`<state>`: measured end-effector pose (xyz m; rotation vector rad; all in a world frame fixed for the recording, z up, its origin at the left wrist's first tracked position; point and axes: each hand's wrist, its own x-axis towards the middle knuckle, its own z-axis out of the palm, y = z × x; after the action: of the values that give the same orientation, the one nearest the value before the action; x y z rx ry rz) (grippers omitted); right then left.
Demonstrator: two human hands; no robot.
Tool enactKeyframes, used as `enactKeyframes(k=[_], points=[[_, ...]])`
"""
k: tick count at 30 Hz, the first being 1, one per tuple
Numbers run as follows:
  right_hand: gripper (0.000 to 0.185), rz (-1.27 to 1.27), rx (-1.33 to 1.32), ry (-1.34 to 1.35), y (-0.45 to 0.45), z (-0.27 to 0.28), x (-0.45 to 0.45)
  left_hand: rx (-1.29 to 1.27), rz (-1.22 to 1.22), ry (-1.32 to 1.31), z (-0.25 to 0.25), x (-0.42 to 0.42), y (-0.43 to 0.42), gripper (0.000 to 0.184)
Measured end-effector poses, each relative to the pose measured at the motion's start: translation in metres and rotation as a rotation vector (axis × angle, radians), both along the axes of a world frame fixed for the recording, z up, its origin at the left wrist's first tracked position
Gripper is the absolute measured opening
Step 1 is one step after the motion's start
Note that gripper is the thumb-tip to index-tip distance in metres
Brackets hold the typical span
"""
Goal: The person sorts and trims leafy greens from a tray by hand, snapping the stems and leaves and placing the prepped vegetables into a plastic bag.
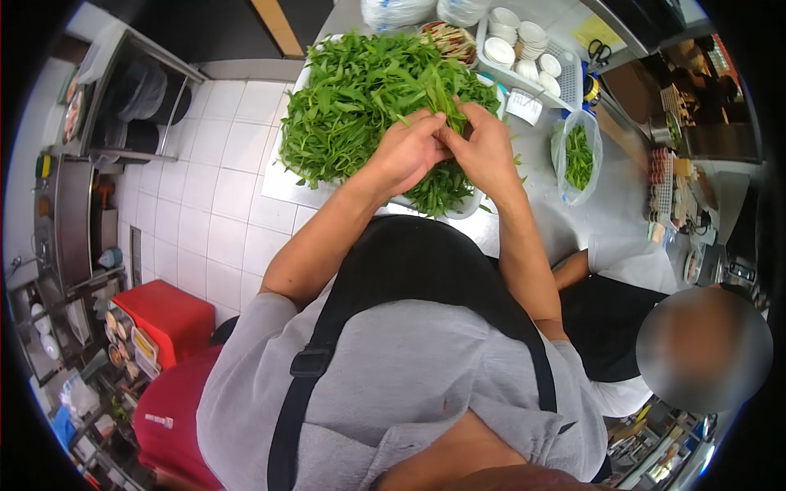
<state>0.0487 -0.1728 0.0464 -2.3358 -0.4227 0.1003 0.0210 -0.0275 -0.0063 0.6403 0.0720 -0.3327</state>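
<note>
A big heap of leafy greens (pixel 352 106) with long narrow leaves fills a white tray (pixel 472 206) on the metal counter. Over the right part of the heap, my left hand (pixel 413 150) and my right hand (pixel 485 149) meet with their fingers closed. Between them is a small bunch of the greens (pixel 442 88), its leafy tops pointing away from me. The fingertips partly cover the stems. To the right of my right hand stands a clear plastic bag (pixel 580 196) with more greens inside.
Behind the heap are a bowl of cut red-and-white pieces (pixel 449 41) and plastic-wrapped stacks (pixel 398 12). A grey basket (pixel 565 96) holds small white dishes, with scissors (pixel 599 53) nearby. A co-worker (pixel 606 327) in a black apron stands close on my right. A red bin (pixel 168 319) is at left.
</note>
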Motion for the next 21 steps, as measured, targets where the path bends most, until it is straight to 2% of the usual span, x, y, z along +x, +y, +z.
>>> enactKeyframes(k=[2,4,6,9,13,15,18,21], points=[[0.030,-0.034,0.070,-0.019,-0.017,-0.003,0.008,-0.012,-0.068,-0.078,0.003,0.009,-0.005,0.048],[0.025,-0.065,0.078,-0.117,-0.047,0.007,0.021,0.240,-0.064,-0.186,0.032,0.018,-0.007,0.053],[0.021,-0.186,0.293,-0.131,-0.099,0.015,0.030,0.403,-0.064,-0.303,0.043,0.036,-0.014,0.060],[0.018,-0.345,0.481,-0.243,-0.165,0.033,0.026,0.434,-0.055,-0.284,0.049,0.072,-0.057,0.048],[0.018,-0.361,0.615,-0.406,-0.180,0.020,0.018,0.853,-0.238,-0.509,0.013,0.123,-0.157,0.021],[0.018,-0.435,0.406,-0.451,-0.186,-0.010,0.020,0.879,-0.336,-0.457,-0.003,0.137,-0.199,0.019],[0.020,-0.585,-0.054,-0.412,-0.226,-0.074,0.037,0.808,-0.286,-0.472,-0.037,0.154,-0.237,0.021],[0.025,-0.688,-0.527,-0.157,-0.285,-0.121,0.057,0.983,0.045,-0.591,-0.029,0.144,-0.252,0.022]])
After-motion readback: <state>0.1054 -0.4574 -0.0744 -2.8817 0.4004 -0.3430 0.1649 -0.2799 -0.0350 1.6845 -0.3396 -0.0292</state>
